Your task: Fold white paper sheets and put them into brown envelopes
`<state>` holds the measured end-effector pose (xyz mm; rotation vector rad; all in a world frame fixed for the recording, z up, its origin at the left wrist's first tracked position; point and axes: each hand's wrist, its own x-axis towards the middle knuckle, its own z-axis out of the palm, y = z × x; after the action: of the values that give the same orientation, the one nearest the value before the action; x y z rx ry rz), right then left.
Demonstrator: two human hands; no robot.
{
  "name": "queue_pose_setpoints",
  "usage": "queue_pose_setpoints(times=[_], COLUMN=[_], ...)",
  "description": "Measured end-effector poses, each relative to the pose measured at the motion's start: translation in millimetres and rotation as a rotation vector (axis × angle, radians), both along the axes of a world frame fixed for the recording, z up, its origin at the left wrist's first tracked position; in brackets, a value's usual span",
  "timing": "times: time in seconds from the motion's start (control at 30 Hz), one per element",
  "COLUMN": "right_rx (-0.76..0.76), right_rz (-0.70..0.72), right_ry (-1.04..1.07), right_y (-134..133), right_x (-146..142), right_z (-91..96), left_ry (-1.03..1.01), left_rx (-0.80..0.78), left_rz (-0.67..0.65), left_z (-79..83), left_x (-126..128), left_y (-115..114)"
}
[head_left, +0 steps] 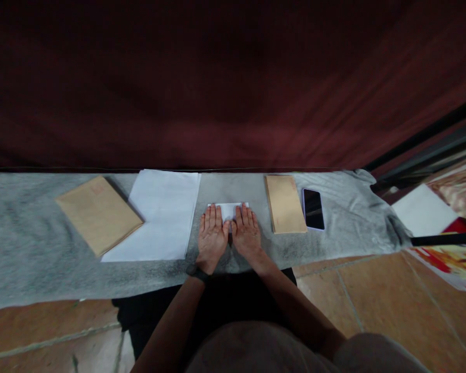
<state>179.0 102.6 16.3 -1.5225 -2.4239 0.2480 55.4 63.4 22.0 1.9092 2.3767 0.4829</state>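
Observation:
A small folded sheet of white paper (228, 211) lies on the grey cloth at the middle of the table. My left hand (212, 235) rests flat on its left part, fingers stretched forward. On its right part lies my right hand (247, 233), flat as well, with the two thumbs close together. Much of the paper is hidden under my palms and fingers. To the left is a stack of white paper sheets (165, 217), with brown envelopes (97, 212) overlapping its left side. Another pile of brown envelopes (285, 204) is to the right of my right hand.
A phone (313, 209) with a dark screen lies beside the right envelopes. Grey cloth (349, 212) covers the narrow table. Behind it hangs a dark red curtain (233, 103). At the far right are a dark bar (446, 239) and a colourful printed item (450, 264).

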Motion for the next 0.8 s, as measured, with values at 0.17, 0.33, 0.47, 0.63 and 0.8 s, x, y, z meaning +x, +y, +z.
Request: queue_pose_setpoints(times=[0.17,0.33,0.47,0.63,0.8], right_rx=[0.041,0.029,0.021,-0.045,-0.005], right_rz=[-0.036,-0.085,-0.04,0.241,0.202], right_ry=[0.001,0.019,0.053,0.036,-0.001], right_y=[5,6,5,7,12], right_x=[18,24,14,-6,1], right_z=[-2.7,2.0,12.0,12.6,0.4], left_ry=[-0.004,0.028,0.036,0.022,0.024], left_rx=[0.008,0.023,-0.017,-0.09,-0.064], left_rz=[0.032,0.047,0.037,0.032,0.007], left_z=[-1.9,-2.2,-1.0,0.7,-0.1], left_x=[0,2,2,1,0], left_y=[0,1,2,3,0])
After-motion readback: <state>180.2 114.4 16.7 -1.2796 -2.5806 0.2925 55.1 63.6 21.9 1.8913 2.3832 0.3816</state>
